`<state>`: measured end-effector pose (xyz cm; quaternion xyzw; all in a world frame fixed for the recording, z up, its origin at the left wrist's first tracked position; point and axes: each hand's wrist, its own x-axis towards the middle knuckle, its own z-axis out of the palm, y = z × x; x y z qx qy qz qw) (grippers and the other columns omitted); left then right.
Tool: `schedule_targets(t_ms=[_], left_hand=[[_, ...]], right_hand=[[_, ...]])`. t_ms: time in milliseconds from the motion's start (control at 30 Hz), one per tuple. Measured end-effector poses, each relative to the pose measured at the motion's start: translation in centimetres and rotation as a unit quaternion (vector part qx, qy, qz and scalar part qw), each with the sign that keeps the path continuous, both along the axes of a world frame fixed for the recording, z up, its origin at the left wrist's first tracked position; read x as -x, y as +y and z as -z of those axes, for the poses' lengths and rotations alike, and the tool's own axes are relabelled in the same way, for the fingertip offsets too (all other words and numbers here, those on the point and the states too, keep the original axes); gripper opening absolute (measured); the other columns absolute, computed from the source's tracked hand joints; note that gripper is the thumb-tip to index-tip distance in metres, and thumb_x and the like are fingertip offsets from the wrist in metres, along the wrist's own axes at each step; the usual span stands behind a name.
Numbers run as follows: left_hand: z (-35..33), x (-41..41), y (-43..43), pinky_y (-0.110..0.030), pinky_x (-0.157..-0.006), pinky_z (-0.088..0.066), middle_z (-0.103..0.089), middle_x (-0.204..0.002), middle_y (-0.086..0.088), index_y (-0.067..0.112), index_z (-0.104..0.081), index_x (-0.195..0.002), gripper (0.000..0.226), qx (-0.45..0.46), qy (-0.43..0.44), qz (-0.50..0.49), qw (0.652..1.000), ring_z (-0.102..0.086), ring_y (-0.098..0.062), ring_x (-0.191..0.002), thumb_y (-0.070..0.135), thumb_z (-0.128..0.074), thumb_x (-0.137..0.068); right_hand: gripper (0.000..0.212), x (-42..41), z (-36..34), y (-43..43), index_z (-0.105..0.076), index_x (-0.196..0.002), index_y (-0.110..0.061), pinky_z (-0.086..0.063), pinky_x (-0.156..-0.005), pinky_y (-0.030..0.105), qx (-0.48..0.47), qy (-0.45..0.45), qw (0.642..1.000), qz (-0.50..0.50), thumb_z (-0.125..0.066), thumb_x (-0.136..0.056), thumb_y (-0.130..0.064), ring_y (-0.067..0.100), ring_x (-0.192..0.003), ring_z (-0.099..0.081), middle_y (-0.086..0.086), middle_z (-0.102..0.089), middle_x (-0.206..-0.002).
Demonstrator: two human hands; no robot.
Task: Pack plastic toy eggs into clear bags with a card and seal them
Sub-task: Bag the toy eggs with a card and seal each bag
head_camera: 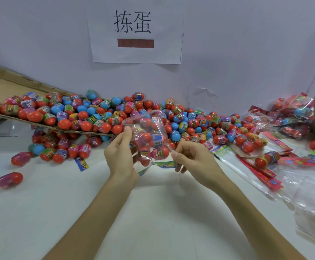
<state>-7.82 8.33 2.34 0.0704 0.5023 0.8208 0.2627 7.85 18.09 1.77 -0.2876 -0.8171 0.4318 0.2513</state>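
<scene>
The clear bag (158, 124) is held up above the worktop (153, 212), in front of me and just short of the egg pile, with several toy eggs (145, 137) already inside it, mostly red-based with printed wrappers. My left hand (119, 154) pinches the bag's left edge between thumb and curled fingers. My right hand (192, 158) pinches the film at the lower right side in the same way. Both hands are therefore closed on the bag, and neither holds a loose egg. The film at the far, upper end stands loose and looks unsealed. A colourful printed strip (167, 164) shows at the near end below the eggs. It is probably the card, but I cannot tell whether it sits inside the bag or lies beneath it. I judge the step in hand to be the end of filling: settling the contents before closure. The next move calls for confirming the egg count and the card's position, then smoothing the open end flat and pressing the seal shut without trapping an egg in it. Beyond the bag, the loose egg pile (190, 121) spreads along the wall, partly on a cardboard sheet (6, 85). Empty bags with red headers (256, 171) lie to the right, and filled packs (293, 113) are stacked beyond them.
</scene>
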Motion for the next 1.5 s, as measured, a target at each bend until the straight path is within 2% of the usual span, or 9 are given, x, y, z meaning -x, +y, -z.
schedule_targets(t_ms=[133,233,400,567,833,1000,1133,1267,1500], left_hand=[[0.3,-1.0,0.0,-0.024,-0.049,-0.054,-0.077,-0.079,0.002,0.027,-0.081,-0.08,0.028,0.01,0.056,0.034,0.998,-0.074,-0.011,-0.068,0.034,-0.064,-0.101],[0.5,-2.0,0.0,-0.027,-0.051,-0.056,-0.079,-0.085,-0.003,0.025,-0.082,-0.085,0.027,0.018,0.106,0.076,0.991,-0.076,-0.017,-0.072,0.03,-0.062,-0.103],[0.6,-3.0,0.1,-0.026,-0.061,-0.06,-0.08,-0.092,-0.003,0.02,-0.082,-0.091,0.026,0.026,0.158,0.118,0.98,-0.077,-0.019,-0.083,0.027,-0.061,-0.103],[0.4,-2.7,0.1,-0.023,-0.066,-0.058,-0.08,-0.092,-0.005,0.019,-0.079,-0.092,0.027,0.005,0.105,0.16,0.982,-0.076,-0.015,-0.083,0.018,-0.055,-0.105],[0.7,-2.5,0.1,-0.021,-0.052,-0.053,-0.08,-0.091,-0.002,0.02,-0.077,-0.097,0.02,0.026,0.136,0.159,0.978,-0.076,-0.021,-0.07,0.014,-0.059,-0.103],[0.9,-2.8,0.3,-0.024,-0.054,-0.057,-0.08,-0.097,-0.006,0.02,-0.077,-0.1,0.019,0.022,0.132,0.169,0.977,-0.078,-0.026,-0.08,0.017,-0.059,-0.104],[1.2,-2.7,0.4,-0.027,-0.058,-0.061,-0.08,-0.101,-0.005,0.021,-0.075,-0.102,0.016,0.043,0.113,0.178,0.977,-0.079,-0.028,-0.083,0.02,-0.059,-0.104],[1.5,-3.1,0.5,-0.022,-0.057,-0.057,-0.08,-0.097,-0.003,0.017,-0.075,-0.102,0.018,0.056,0.156,0.19,0.968,-0.079,-0.021,-0.081,0.016,-0.058,-0.105],[2.2,-3.8,0.3,-0.025,-0.077,-0.063,-0.079,-0.087,0.011,0.035,-0.071,-0.101,0.027,0.031,0.374,0.181,0.909,-0.077,-0.01,-0.086,0.01,-0.06,-0.103]], right_hand=[[0.005,-0.5,-0.4,0.8,-0.061,-0.095,-0.016,-0.059,-0.07,0.029,0.087,-0.003,0.996,-0.007,-0.064,-0.098,-0.019,0.017,-0.087,-0.072,0.002,-0.071,-0.099],[0.033,-0.4,-0.6,0.8,-0.061,-0.114,-0.015,-0.058,-0.073,0.029,0.234,0.058,0.97,-0.016,-0.07,-0.093,-0.039,0.02,-0.092,-0.073,0.001,-0.071,-0.108],[0.013,0.0,-0.3,0.4,-0.075,-0.09,-0.014,-0.06,-0.067,0.028,0.217,0.173,0.957,0.08,-0.067,-0.097,-0.022,0.018,-0.085,-0.074,0.001,-0.076,-0.09],[0.017,-0.1,-0.4,0.3,-0.077,-0.082,-0.021,-0.059,-0.058,0.027,0.141,0.145,0.975,0.09,-0.068,-0.097,-0.017,0.018,-0.08,-0.074,-0.001,-0.076,-0.085],[0.011,-0.3,-0.5,0.4,-0.077,-0.088,-0.023,-0.061,-0.064,0.028,0.09,0.199,0.968,0.119,-0.07,-0.095,-0.019,0.021,-0.076,-0.075,0.003,-0.077,-0.083],[0.008,-0.5,-0.3,0.7,-0.076,-0.091,-0.022,-0.058,-0.06,0.025,0.092,0.21,0.961,0.157,-0.072,-0.094,-0.017,0.02,-0.068,-0.073,-0.001,-0.076,-0.08],[0.022,-0.7,-0.2,0.5,-0.063,-0.095,-0.025,-0.055,-0.063,0.018,-0.069,0.2,0.945,0.249,-0.08,-0.086,-0.014,0.01,-0.073,-0.064,-0.007,-0.066,-0.08],[0.021,-0.6,-0.1,-0.4,-0.067,-0.097,-0.014,-0.051,-0.064,0.02,-0.275,0.209,0.922,0.172,-0.077,-0.086,0.001,0.01,-0.073,-0.06,-0.002,-0.065,-0.084],[0.013,0.0,0.5,-0.7,-0.077,-0.099,-0.011,-0.05,-0.077,0.014,-0.315,0.187,0.927,0.088,-0.079,-0.087,-0.008,0.006,-0.091,-0.064,-0.005,-0.071,-0.097]])
